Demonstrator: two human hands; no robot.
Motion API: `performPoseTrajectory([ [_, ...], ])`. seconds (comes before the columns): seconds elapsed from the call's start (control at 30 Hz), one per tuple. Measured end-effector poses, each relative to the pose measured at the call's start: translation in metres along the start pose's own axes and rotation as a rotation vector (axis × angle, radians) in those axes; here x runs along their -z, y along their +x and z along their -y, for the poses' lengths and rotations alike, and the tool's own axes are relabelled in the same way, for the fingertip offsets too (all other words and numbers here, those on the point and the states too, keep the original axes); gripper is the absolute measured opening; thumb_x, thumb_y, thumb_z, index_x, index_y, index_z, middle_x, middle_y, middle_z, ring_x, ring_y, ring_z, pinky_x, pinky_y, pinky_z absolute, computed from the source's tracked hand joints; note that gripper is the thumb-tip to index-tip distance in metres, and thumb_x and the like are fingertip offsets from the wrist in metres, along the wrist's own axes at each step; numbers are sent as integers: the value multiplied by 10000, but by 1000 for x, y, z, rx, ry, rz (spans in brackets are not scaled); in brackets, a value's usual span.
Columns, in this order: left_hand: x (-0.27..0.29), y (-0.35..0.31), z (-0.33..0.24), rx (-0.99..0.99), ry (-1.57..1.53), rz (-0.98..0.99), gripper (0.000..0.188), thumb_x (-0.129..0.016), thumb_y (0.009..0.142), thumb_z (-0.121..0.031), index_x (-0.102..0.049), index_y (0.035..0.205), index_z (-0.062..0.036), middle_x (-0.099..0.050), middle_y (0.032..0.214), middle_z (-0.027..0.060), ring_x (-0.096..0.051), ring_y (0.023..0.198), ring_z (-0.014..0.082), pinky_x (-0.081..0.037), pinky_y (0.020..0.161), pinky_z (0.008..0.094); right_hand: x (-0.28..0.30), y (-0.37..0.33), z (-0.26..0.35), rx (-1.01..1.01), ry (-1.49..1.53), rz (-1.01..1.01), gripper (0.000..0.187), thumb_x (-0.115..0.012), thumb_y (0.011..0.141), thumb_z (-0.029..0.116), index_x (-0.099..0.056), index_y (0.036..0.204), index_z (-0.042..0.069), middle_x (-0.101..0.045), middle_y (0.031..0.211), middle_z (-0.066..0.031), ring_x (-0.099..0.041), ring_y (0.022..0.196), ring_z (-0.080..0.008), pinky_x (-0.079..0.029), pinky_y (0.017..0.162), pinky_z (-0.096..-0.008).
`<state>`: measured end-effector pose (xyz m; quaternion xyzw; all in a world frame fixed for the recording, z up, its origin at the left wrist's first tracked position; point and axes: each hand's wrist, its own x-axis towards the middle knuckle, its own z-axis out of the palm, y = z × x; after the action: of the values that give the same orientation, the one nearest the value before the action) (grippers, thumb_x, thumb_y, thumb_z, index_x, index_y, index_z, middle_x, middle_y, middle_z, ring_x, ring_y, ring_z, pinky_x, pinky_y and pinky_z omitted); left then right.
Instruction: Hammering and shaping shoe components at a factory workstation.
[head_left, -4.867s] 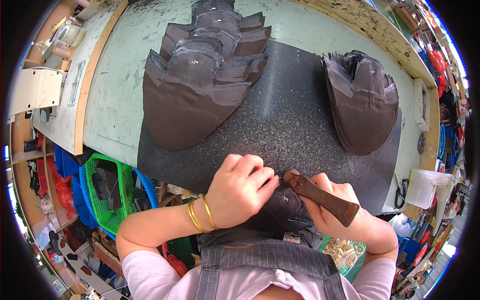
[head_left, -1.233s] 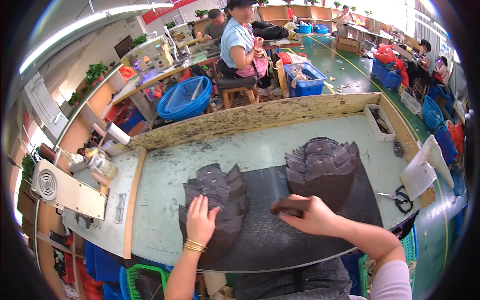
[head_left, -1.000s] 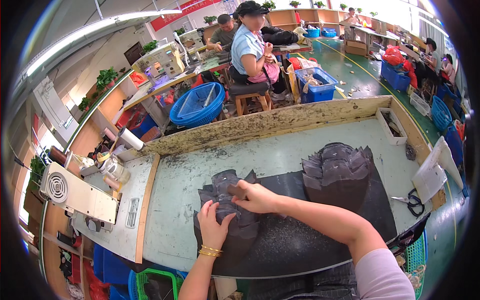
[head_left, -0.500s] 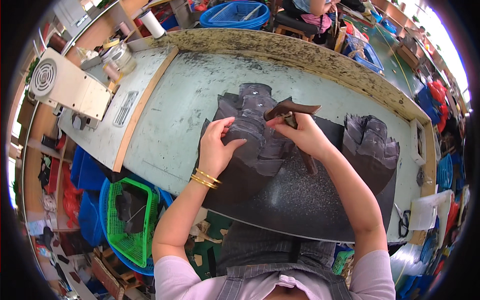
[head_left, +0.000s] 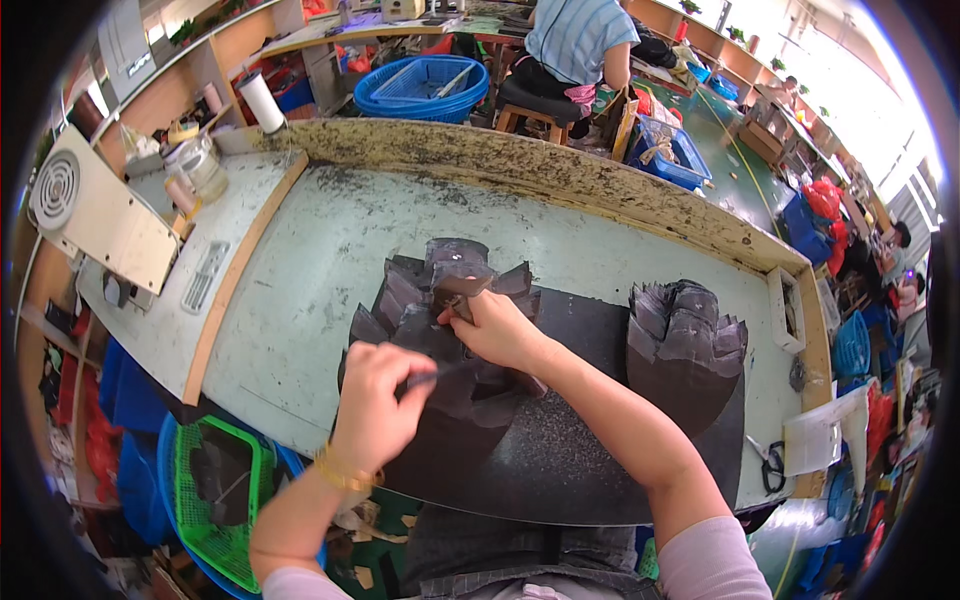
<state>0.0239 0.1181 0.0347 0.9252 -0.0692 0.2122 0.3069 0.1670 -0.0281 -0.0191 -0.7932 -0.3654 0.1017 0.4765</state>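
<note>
On the black board [head_left: 600, 470] in front of me lies a fanned row of thin dark sheet pieces [head_left: 455, 255], overlapping one another. My right hand [head_left: 497, 332] is over that row, its fingers closed on a curved brown piece [head_left: 460, 288] that looks like leather. Lower and to the left, my left hand [head_left: 376, 405] is slightly blurred and pinches a thin dark piece [head_left: 425, 378]. The far end of that piece blends into the dark row beneath my right hand. A second fanned stack of dark pieces [head_left: 685, 350] rests on the right side of the board.
A raised wooden edge [head_left: 560, 185] borders the pale bench. Scissors [head_left: 770, 465] lie at its right front corner. Left stand a cream machine [head_left: 105, 205] and a wooden strip [head_left: 245, 280]. Below sits a green basket [head_left: 220, 510]. A seated person [head_left: 580, 50] is beyond the bench.
My left hand has moved down off the row and now pinches a thin dark piece. The right hand has brought the brown piece onto the row. The whole view has shifted upward.
</note>
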Motion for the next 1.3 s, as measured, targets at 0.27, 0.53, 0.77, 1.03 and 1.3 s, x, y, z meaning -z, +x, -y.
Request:
performPoseTrajectory([
  [0.27, 49, -44, -60, 69, -590, 64, 156, -728, 711, 62, -662, 799, -48, -617, 851, 55, -607, 722, 128, -492, 612, 231, 50, -59, 59, -184, 542, 175, 362, -657, 856, 235, -535, 1109, 8, -639, 914, -92, -629, 815, -136, -500, 689, -281],
  [0.53, -24, -57, -95, 121, -964, 751, 411, -691, 849, -234, -537, 1149, 0, -651, 944, 127, -639, 785, 160, -495, 716, 280, 81, -230, 92, -351, 344, -5, 555, -813, 716, 213, -501, 1135, 25, -605, 883, -23, -546, 744, -106, -450, 670, -239],
  [0.77, -104, -42, -101, -464, -461, 687, 194, -616, 853, -170, -593, 997, -42, -620, 788, 135, -641, 694, 286, -510, 585, 358, 86, -276, 91, -504, -123, -187, 333, -751, 778, 138, -460, 893, 27, -603, 677, -80, -594, 583, -152, -460, 518, -288],
  [1.03, -131, -40, -87, -470, -283, 395, 245, -703, 727, -82, -670, 970, -95, -601, 878, 31, -570, 791, 224, -508, 668, 315, 104, -283, 96, -170, -265, 78, 305, -658, 764, 70, -570, 1053, 22, -567, 740, -95, -609, 616, -261, -479, 500, -354],
  [1.3, -131, 2, -86, -432, -326, 842, 102, -670, 778, -154, -638, 856, -98, -606, 858, 29, -570, 827, 236, -497, 699, 344, 87, -281, 79, -321, -270, 291, 401, -698, 704, 186, -439, 941, -7, -533, 698, -104, -601, 568, -290, -454, 416, -375],
])
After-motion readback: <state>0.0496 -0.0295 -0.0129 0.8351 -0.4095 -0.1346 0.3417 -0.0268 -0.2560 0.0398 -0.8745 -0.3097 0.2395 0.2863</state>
